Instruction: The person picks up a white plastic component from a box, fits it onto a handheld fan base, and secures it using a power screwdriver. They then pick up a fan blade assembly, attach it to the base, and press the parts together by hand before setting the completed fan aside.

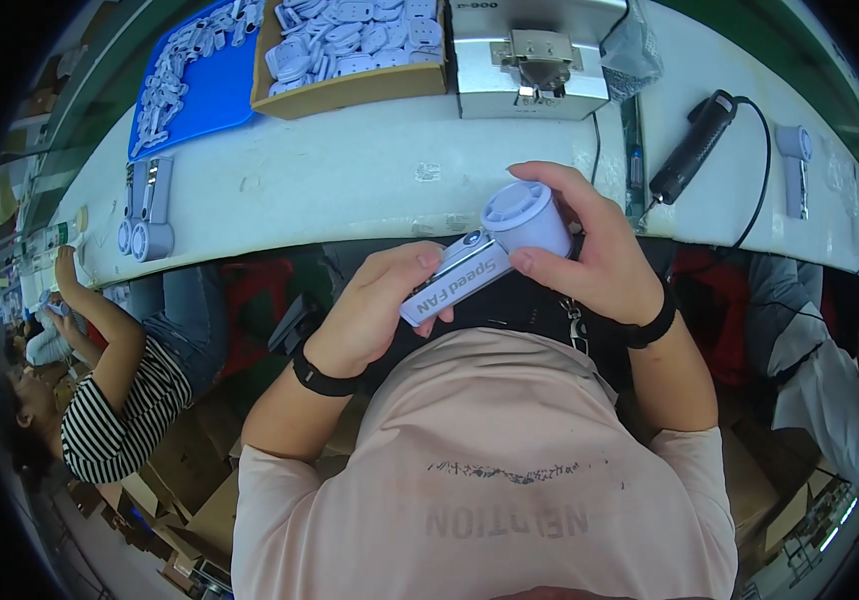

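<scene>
A pale lavender handheld fan (pixel 533 226) is held between my two hands, just off the front edge of the worktable. Its round, vented head tilts up at the right, and the printed handle slants down to the left. My left hand (pixel 374 300) is closed round the handle's lower end, thumb on top. The fan's head is gripped by my right hand (pixel 604 255), with the thumb at its near side and the fingers round the far side. Both wrists wear a black band.
On the white worktable (pixel 329 170) stand a blue tray (pixel 211 80) and a cardboard box (pixel 359 88) of lavender plastic parts, beside a metal machine (pixel 539 65). More fans (pixel 152 215) lie at left, another fan (pixel 796 170) at right, near a corded electric screwdriver (pixel 694 145). People sit on both sides.
</scene>
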The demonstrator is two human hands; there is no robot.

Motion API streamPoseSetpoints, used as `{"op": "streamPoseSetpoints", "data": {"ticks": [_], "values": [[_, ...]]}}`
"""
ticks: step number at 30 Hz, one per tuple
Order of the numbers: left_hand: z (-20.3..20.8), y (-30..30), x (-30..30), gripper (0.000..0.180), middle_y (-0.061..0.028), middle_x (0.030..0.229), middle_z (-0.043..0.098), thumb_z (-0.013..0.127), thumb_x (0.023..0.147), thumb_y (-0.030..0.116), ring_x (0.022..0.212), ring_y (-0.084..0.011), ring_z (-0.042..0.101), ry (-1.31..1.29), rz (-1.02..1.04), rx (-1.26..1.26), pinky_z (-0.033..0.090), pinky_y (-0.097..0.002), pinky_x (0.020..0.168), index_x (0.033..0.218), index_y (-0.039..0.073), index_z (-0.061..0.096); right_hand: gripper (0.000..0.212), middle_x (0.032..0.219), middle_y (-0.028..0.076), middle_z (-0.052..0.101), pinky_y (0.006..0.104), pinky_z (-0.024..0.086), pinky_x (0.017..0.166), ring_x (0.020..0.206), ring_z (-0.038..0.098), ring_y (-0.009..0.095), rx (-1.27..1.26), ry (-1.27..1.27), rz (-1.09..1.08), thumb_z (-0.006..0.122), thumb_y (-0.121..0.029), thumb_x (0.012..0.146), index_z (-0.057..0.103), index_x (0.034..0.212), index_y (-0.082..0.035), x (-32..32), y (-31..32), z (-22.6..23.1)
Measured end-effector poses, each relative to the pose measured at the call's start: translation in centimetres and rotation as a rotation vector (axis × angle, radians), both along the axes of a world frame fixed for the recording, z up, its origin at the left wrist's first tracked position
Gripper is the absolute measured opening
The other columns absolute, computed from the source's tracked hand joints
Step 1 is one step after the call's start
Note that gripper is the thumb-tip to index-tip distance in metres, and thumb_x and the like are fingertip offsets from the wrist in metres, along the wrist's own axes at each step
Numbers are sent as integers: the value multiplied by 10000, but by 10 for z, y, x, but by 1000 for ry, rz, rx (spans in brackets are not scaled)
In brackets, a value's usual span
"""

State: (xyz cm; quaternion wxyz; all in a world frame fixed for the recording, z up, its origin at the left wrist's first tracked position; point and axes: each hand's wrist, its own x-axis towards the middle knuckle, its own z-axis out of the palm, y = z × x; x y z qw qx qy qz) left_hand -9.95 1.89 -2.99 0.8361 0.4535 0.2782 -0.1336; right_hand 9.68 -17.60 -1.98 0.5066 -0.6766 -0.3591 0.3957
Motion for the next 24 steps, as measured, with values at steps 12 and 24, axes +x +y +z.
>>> {"op": "streamPoseSetpoints", "data": {"ticks": [12, 24], "values": [[31, 103, -72, 287, -4, 893, 705, 726, 999, 217, 750, -80, 623, 51, 484, 1074, 510, -254, 672, 1183, -3, 718, 708, 1420, 145, 585, 389, 474, 1049, 1210, 625, 272, 186, -205, -161, 786, -141, 824, 544, 1476, -8, 9, 11, -38], [-46, 461, -242, 499, -148, 1279, 737, 590, 1072, 415, 1171, -279, 685, 595, 576, 1600, 543, -354, 1002, 1432, 74, 653, 584, 1318, 162, 622, 420, 490, 1043, 1197, 615, 314, 127, -460, -143, 779, -152, 851, 586, 1383, -7, 8, 11, -45]]}}
